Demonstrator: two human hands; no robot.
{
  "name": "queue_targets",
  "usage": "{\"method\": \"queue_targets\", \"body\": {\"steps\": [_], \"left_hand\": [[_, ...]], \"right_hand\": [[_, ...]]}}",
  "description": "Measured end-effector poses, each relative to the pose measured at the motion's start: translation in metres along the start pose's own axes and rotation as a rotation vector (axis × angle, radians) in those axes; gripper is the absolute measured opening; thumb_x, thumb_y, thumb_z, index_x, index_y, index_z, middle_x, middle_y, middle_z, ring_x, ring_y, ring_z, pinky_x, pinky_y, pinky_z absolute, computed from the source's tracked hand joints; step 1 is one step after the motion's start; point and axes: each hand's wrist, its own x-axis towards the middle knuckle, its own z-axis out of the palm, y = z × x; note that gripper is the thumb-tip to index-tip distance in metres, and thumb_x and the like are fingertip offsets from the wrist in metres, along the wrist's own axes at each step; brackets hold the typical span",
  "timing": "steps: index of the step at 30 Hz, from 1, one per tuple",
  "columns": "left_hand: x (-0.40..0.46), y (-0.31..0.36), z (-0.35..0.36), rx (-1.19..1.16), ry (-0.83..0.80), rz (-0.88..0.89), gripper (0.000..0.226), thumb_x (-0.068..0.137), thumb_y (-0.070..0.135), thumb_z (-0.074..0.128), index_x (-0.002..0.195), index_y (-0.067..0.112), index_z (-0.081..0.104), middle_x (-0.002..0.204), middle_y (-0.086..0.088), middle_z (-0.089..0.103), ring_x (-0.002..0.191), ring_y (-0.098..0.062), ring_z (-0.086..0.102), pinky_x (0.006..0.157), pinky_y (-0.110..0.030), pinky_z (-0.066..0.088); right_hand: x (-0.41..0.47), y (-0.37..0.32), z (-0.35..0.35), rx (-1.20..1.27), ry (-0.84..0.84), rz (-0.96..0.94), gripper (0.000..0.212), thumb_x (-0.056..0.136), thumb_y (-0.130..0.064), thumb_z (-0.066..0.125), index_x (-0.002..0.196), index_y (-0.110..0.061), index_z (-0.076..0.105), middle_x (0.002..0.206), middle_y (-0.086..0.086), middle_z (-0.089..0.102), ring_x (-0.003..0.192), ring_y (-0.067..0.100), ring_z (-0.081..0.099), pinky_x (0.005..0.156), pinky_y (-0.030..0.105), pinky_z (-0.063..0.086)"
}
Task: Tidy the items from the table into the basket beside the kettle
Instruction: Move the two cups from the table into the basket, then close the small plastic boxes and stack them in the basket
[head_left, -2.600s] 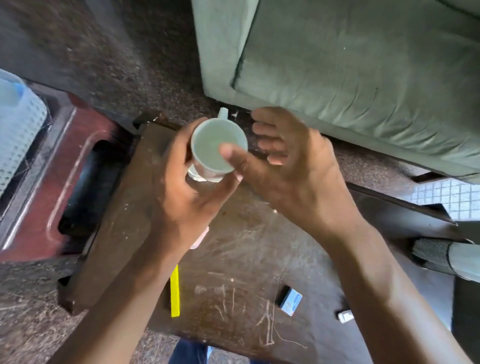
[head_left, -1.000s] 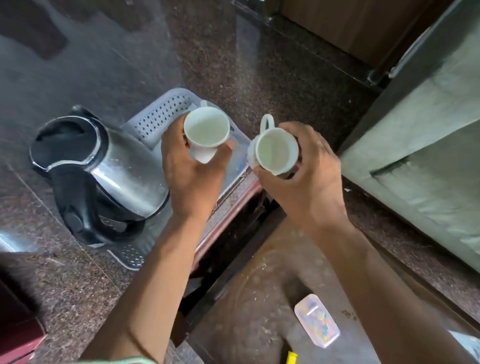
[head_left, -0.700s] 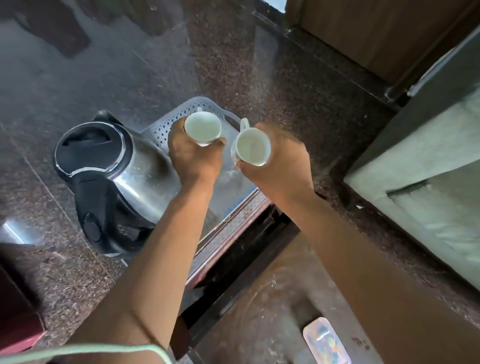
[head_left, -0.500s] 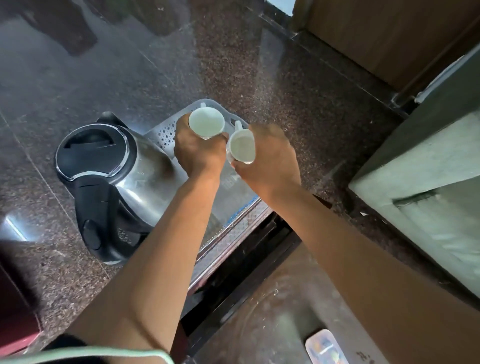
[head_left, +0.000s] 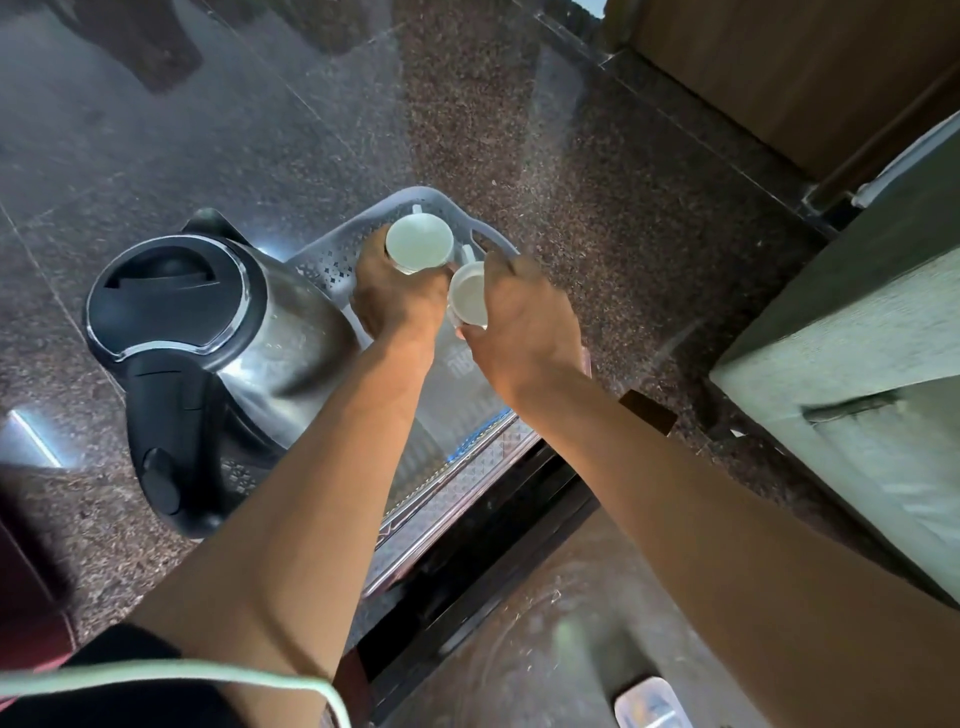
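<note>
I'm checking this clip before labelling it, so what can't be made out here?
- Head view: basket floor, hidden by both hands and arms.
- Whether either cup touches the basket yet.
- Small clear box, cut off by the bottom edge.
- Kettle contents, lid shut.

Faint pale lettering shows inside the basket (head_left: 332, 254), too blurred to read

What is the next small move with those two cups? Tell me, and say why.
Probably lower both and let go. The left hand grips one white cup, the right hand the other cup, both already over the basket beside the kettle.
</note>
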Motion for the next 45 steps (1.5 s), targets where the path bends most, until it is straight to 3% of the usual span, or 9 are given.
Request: {"method": "queue_targets", "body": {"steps": [7,15,20,23,25,27,31,39,45], "left_hand": [[0.001,-0.003,-0.001,-0.122,-0.099,-0.023,0.060,0.087,-0.004,0.060,0.142,0.021,0.062,0.131,-0.005,0.074,0.114,-0.023,0.070,0.104,-0.037,0.060],[0.006,-0.008,-0.001,-0.091,-0.126,-0.094,0.071,0.095,-0.003,0.038,0.163,0.017,0.044,0.159,-0.010,0.059,0.147,-0.031,0.056,0.124,-0.046,0.047],[0.003,-0.011,-0.004,-0.083,-0.120,-0.071,0.072,0.095,-0.001,0.034,0.166,0.015,0.037,0.165,-0.009,0.053,0.153,-0.030,0.051,0.127,-0.046,0.043],[-0.010,-0.004,-0.007,-0.080,-0.049,0.019,0.085,0.082,0.005,0.037,0.167,0.010,0.035,0.171,-0.012,0.045,0.159,-0.030,0.042,0.131,-0.045,0.036],[-0.029,0.003,-0.011,-0.051,0.018,0.156,0.100,0.069,0.012,0.035,0.169,0.007,0.029,0.177,-0.012,0.032,0.166,-0.026,0.029,0.137,-0.038,0.022],[-0.055,0.004,-0.014,-0.033,0.049,0.338,0.099,0.071,0.011,0.041,0.169,0.004,0.026,0.177,-0.012,0.030,0.167,-0.025,0.024,0.138,-0.032,0.014],[-0.106,0.000,-0.017,-0.079,-0.063,0.538,0.082,0.080,0.001,0.049,0.161,0.002,0.038,0.167,-0.013,0.044,0.159,-0.030,0.040,0.133,-0.045,0.030],[-0.229,-0.050,-0.021,-0.059,-0.311,0.704,0.055,0.091,-0.002,0.053,0.145,0.005,0.056,0.149,-0.006,0.061,0.143,-0.019,0.056,0.120,-0.052,0.046],[-0.340,-0.102,-0.025,0.003,-0.565,0.677,0.051,0.095,-0.001,0.055,0.144,0.009,0.059,0.147,-0.003,0.063,0.139,-0.018,0.059,0.117,-0.048,0.048]], "right_hand": [[0.001,-0.001,0.008,0.007,0.015,0.002,0.069,0.094,-0.034,0.080,0.149,-0.008,0.048,0.142,0.013,0.055,0.120,0.037,0.069,0.094,0.043,0.057],[0.008,-0.007,0.014,-0.066,0.015,-0.028,0.066,0.094,-0.031,0.080,0.146,-0.006,0.047,0.146,0.011,0.053,0.122,0.034,0.067,0.088,0.042,0.058],[0.005,-0.006,0.017,-0.070,0.042,-0.013,0.079,0.095,-0.029,0.080,0.156,-0.005,0.035,0.154,0.009,0.048,0.126,0.033,0.066,0.092,0.044,0.058],[-0.007,-0.004,0.013,-0.064,0.110,-0.017,0.072,0.095,-0.027,0.079,0.152,-0.008,0.039,0.152,0.008,0.050,0.119,0.031,0.071,0.086,0.041,0.058],[-0.020,-0.002,0.006,-0.047,0.151,-0.021,0.064,0.095,-0.025,0.079,0.146,-0.011,0.044,0.147,0.007,0.054,0.114,0.031,0.073,0.082,0.041,0.058],[-0.035,0.003,-0.006,-0.024,0.181,-0.017,0.062,0.093,-0.028,0.079,0.145,-0.014,0.047,0.142,0.007,0.057,0.110,0.032,0.074,0.078,0.041,0.058],[-0.077,0.020,-0.031,0.030,0.258,0.031,0.060,0.089,-0.035,0.080,0.140,-0.020,0.052,0.139,0.001,0.062,0.107,0.030,0.073,0.072,0.039,0.058],[-0.212,0.085,-0.070,0.233,0.410,0.243,0.052,0.093,-0.027,0.075,0.142,-0.015,0.064,0.133,0.007,0.071,0.118,0.032,0.069,0.096,0.041,0.055],[-0.337,0.139,-0.078,0.221,0.431,0.396,0.040,0.088,-0.016,0.080,0.127,-0.013,0.074,0.111,0.009,0.076,0.099,0.034,0.073,0.082,0.041,0.060]]}}
